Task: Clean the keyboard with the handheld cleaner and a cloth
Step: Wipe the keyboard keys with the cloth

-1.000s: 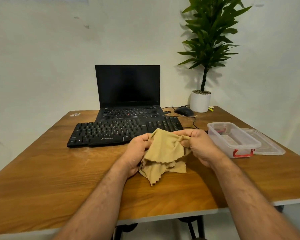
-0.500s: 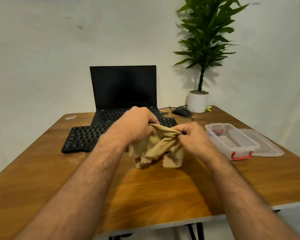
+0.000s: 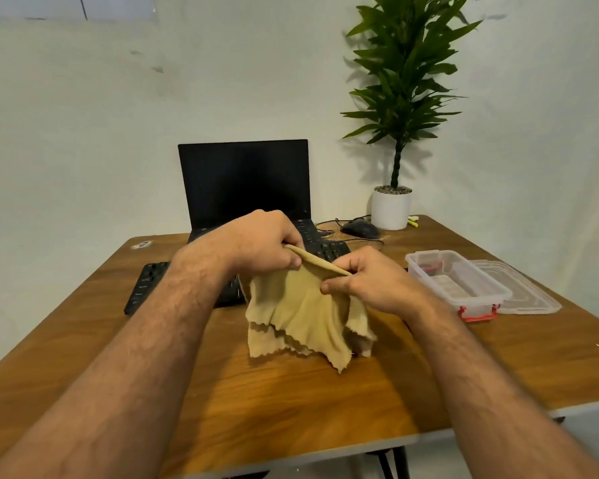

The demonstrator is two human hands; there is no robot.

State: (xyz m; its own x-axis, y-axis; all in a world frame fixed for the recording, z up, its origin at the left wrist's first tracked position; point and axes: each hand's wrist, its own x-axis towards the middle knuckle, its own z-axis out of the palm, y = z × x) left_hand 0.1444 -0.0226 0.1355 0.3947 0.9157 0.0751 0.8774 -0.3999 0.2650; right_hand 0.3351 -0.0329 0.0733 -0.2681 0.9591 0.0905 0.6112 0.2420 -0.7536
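Broadly, the bench (image 3: 325, 402) carried the black keyboard (image 3: 146, 285), half hidden behind the forearms, and no handheld cleaner could be made out. The tan cloth (image 3: 301, 316) was held above the wood, its folded top edge pinched by the left hand (image 3: 256, 243) and the right hand (image 3: 374, 281). Were either pinch loosened, the limp cloth would likely be dropped in a heap, and a wipe begun now risked grit being dragged across the keys.

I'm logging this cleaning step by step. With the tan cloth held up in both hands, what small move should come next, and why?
Probably lower the tan zigzag-edged cloth forward onto the black external keyboard to begin wiping. The left hand and right hand both pinch its folded top edge, its lower part hangs just over the wooden table, and the keyboard lies right behind it.
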